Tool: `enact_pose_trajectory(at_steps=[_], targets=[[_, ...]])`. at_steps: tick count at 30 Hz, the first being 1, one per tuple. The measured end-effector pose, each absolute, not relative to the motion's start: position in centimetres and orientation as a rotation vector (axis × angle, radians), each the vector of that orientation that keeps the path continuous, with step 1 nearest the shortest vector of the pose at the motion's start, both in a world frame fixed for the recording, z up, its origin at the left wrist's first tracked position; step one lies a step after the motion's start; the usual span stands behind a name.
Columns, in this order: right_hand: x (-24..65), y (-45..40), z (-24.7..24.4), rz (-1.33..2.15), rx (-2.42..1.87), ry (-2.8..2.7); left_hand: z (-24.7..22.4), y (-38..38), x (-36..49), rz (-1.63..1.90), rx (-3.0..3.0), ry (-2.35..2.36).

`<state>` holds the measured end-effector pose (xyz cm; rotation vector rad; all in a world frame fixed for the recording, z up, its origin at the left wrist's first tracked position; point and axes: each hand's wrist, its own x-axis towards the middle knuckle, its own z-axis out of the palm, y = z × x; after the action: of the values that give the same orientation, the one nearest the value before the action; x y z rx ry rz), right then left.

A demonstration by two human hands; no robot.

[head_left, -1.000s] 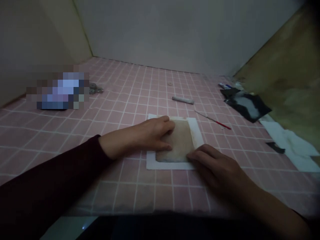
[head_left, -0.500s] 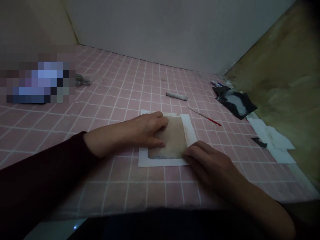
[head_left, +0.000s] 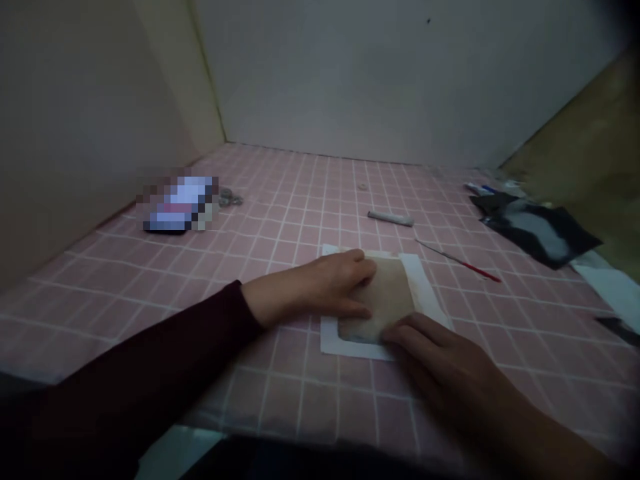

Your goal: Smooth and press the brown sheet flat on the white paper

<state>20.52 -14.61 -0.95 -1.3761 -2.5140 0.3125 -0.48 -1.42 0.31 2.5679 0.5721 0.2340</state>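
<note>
A rectangular beige sheet, perhaps cloth or leather, lies on a larger piece of white paper in front of me. From the left, my left hand rests on the sheet's left part, thumb stretched out and apart from the bent fingers. At the lower right corner, the fingers of my right hand are pressed together on the sheet's edge and cover that corner. Whether its thumb lies under the sheet is hidden.
Beyond the paper are a grey stick-like piece and a thin tool with a red handle. Black and white scraps lie at right. A phone, partly pixelated, lies back left on the pink checked tablecloth, walls behind.
The view has swung left, so everything appears farther right and lower. My right hand has shifted slightly left over the sheet's lower right corner. My left hand stays in place on the sheet.
</note>
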Motion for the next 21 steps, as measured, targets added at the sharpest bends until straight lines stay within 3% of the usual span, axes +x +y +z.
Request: enact_pose_trajectory(at_steps=[21], targets=[[21.7, -14.6, -1.8, 0.281, -1.423, -2.504, 0.4, -1.5, -0.4, 0.235, 2.547, 0.573]])
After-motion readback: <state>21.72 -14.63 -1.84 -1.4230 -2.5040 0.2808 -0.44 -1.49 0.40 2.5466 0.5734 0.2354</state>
